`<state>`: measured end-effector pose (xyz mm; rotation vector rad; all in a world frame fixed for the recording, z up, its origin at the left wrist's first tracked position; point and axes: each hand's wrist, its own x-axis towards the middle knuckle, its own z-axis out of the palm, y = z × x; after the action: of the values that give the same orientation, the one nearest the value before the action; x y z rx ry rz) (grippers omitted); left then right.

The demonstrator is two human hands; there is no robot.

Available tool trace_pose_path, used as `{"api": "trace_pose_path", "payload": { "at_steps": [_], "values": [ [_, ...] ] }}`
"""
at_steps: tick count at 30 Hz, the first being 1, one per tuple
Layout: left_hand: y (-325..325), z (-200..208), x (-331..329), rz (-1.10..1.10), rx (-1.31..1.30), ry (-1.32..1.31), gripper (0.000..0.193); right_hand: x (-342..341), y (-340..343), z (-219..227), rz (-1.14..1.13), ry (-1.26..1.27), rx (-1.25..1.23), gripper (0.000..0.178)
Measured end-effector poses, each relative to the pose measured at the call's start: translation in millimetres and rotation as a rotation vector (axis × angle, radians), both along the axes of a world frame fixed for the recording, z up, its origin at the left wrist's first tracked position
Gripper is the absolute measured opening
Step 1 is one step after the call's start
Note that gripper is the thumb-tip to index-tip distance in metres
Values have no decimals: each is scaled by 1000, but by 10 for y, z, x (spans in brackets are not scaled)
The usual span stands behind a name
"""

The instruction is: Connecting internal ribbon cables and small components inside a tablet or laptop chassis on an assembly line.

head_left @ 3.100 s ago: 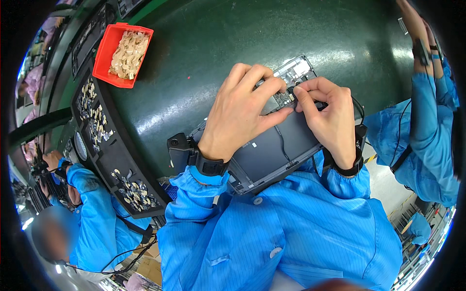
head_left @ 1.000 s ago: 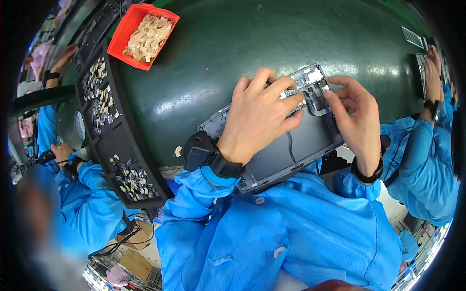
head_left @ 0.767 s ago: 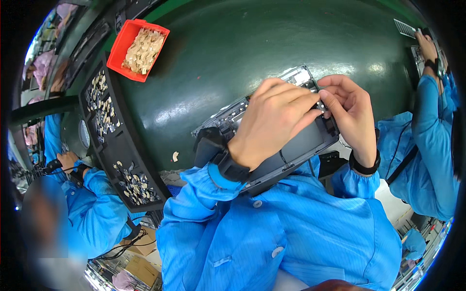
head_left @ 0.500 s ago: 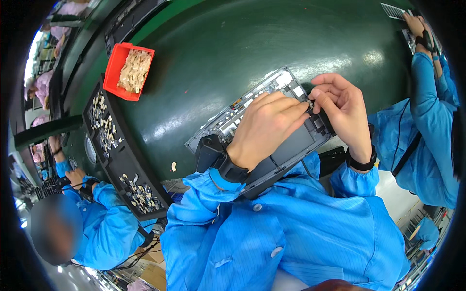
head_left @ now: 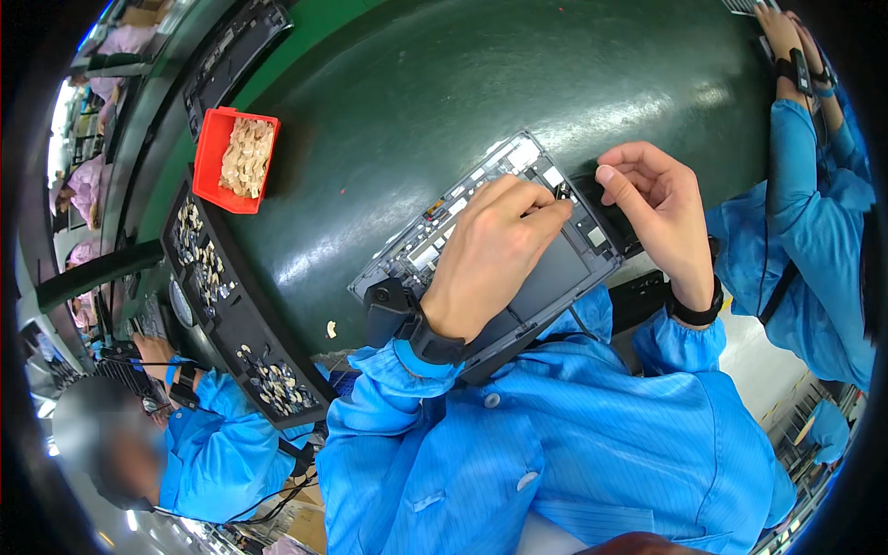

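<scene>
An opened laptop body [head_left: 546, 287], its grey inner parts and white labels exposed, lies at a slant on the green table before me. My left hand [head_left: 490, 245] reaches across it, fingertips closed together near its upper right corner. A small dark bit shows beside those fingertips; its kind cannot be made out. Just off the laptop's right edge, my right hand [head_left: 657, 208] hovers with fingers curled and thumb drawn up to the index finger in a pinch. Whatever that pinch holds, if anything, is too small to name.
A red bin [head_left: 208, 171] of pale flat pieces stands at the left, by a black compartment tray [head_left: 245, 319] with many small pieces. One pale scrap [head_left: 331, 329] lies on the green table [head_left: 416, 102]. Co-workers in blue sit on both sides; another dark panel [head_left: 231, 65] lies far left.
My two hands have moved apart: the left fingertips shifted slightly left over the laptop, while the right hand no longer meets them. My view has shifted slightly.
</scene>
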<state>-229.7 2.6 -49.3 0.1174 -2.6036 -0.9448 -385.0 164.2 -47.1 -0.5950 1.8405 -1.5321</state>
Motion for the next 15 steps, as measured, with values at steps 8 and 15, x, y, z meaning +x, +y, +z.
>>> {"api": "trace_pose_path", "payload": {
  "at_steps": [8, 15],
  "values": [
    [56, 33, -48, 83, -30, 22, 22, 27, -9, 39, 13, 39, 41, 18],
    [63, 107, -17, 18, -36, 34, 19, 23, 6, 38, 16, 48, 38, 18]
  ]
}}
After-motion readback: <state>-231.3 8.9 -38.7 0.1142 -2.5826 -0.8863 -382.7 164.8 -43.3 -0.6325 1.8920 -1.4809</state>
